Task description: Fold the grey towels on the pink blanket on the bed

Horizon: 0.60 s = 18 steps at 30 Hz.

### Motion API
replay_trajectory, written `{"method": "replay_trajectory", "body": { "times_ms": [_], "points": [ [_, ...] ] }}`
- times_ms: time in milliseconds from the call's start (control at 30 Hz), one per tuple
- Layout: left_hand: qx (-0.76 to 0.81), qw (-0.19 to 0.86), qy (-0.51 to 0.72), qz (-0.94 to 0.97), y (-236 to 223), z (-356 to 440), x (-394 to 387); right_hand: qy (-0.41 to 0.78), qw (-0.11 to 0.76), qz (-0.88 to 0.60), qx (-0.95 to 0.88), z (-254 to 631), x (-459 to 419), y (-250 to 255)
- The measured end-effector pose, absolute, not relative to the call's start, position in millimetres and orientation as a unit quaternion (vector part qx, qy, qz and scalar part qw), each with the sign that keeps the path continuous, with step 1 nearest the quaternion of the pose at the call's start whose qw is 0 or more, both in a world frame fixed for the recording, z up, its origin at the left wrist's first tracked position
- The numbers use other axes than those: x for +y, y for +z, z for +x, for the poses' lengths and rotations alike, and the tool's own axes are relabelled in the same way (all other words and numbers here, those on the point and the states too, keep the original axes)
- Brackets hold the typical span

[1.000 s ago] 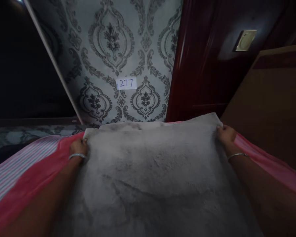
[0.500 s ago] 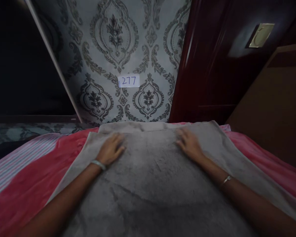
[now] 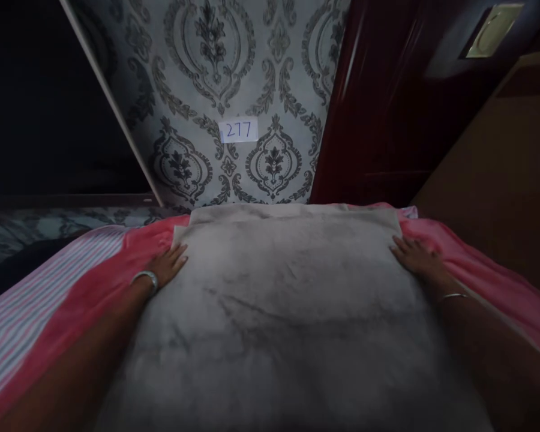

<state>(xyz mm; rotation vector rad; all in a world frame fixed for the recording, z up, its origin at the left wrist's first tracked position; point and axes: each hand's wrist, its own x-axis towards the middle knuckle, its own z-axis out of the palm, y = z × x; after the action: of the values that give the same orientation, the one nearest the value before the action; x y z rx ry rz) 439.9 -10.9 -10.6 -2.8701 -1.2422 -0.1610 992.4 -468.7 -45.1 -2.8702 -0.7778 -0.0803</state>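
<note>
A grey, soft-looking cloth (image 3: 288, 282) lies spread out in front of me, with a few creases across its middle and a folded-looking far edge. My left hand (image 3: 166, 266) rests at its left edge, fingers stretched out and tips on the grey fabric. On the opposite edge lies my right hand (image 3: 417, 258), flat with its fingers apart. Neither hand grips anything. Beneath the grey cloth a red cloth (image 3: 90, 294) shows on both sides.
A striped cloth (image 3: 54, 288) reaches out at the left. Behind stands a patterned wall (image 3: 234, 66) with a paper label (image 3: 239, 129) reading 277. A dark panel (image 3: 58, 114) is at left, a dark red wooden panel (image 3: 387, 108) and a brown board (image 3: 499, 174) at right.
Both hands have moved outward, from the far middle of the grey cloth to its left and right edges. The view has tilted slightly downward.
</note>
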Motion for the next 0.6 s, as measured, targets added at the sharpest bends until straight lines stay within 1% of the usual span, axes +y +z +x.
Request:
{"method": "replay_trajectory", "body": {
  "times_ms": [100, 200, 267, 300, 367, 467, 567, 600],
  "points": [
    [-0.414, 0.01, -0.063, -0.908, -3.4, 397.4, -24.6, -0.03, 0.092, -0.968, -0.233, 963.9, -498.4, -39.2],
    [-0.395, 0.029, -0.097, -0.913, 2.1, 389.8, -75.4, -0.101, 0.108, -0.94, -0.306, 883.5, -497.7, -42.8],
    [-0.316, 0.016, -0.106, -0.943, -2.4, 395.6, -127.1, -0.086, 0.118, -0.886, -0.441, 815.2, -492.4, -53.3],
    [-0.253, -0.002, -0.088, -0.963, -7.5, 398.0, -154.6, -0.072, 0.11, -0.863, -0.489, 784.0, -491.6, -59.7],
    [-0.156, -0.028, -0.037, -0.987, -20.8, 396.1, -203.5, -0.075, 0.095, -0.845, -0.52, 739.7, -497.1, -71.4],
    [-0.215, -0.006, -0.074, -0.974, -37.7, 369.8, -239.7, -0.106, 0.088, -0.883, -0.448, 732.0, -526.6, -79.3],
    [-0.311, -0.002, -0.146, -0.939, -44.6, 324.1, -232.9, -0.141, 0.101, -0.935, -0.309, 768.4, -573.5, -79.3],
    [-0.335, -0.014, -0.175, -0.926, -46.3, 307.6, -226.9, -0.152, 0.112, -0.946, -0.265, 781.1, -588.8, -79.6]
  ]
}}
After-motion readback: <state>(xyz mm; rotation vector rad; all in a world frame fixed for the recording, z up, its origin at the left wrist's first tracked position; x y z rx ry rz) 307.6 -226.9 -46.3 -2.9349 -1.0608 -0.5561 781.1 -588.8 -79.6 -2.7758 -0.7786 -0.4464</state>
